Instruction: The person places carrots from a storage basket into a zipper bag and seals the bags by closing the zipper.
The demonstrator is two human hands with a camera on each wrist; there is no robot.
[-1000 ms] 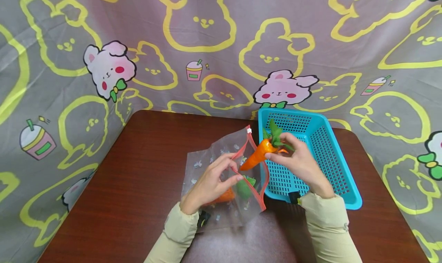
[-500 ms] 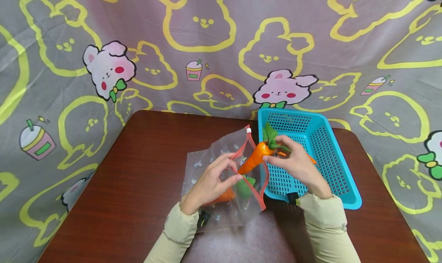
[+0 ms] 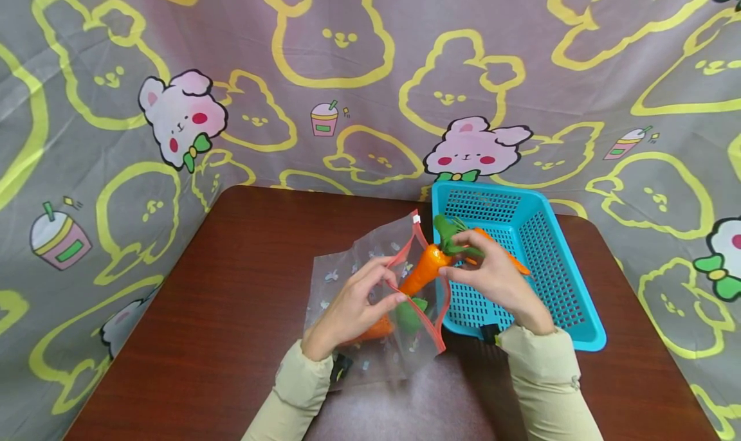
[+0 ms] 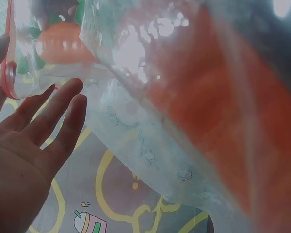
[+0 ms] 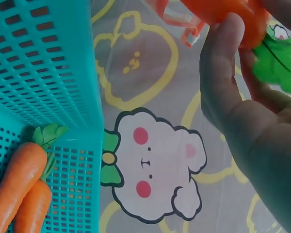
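A clear zip bag [image 3: 332, 277] with a red zip edge lies open toward the right. My left hand [image 3: 356, 309] pinches its near lip. My right hand [image 3: 500, 274] grips a toy carrot [image 3: 425, 270] by its leafy top, its orange tip pointing down into the bag's mouth. Inside the bag, an orange carrot-like piece [image 3: 379, 328] and green leaves [image 3: 410, 315] show through the plastic. In the left wrist view, the held carrot [image 4: 63, 43] appears behind the bag's film, and a large orange shape inside the bag fills the right side, blurred.
A turquoise perforated basket [image 3: 570, 267] stands right of the bag, under my right forearm. Two carrots [image 5: 19, 182] with green tops lie in it. Brown tabletop [image 3: 243, 274] extends to the left. A patterned curtain [image 3: 359, 55] hangs behind and at both sides.
My right hand has lowered the carrot slightly down and left, its tip deeper in the bag's mouth. Carrots in the basket show more from behind the hand. The left hand has stayed still.
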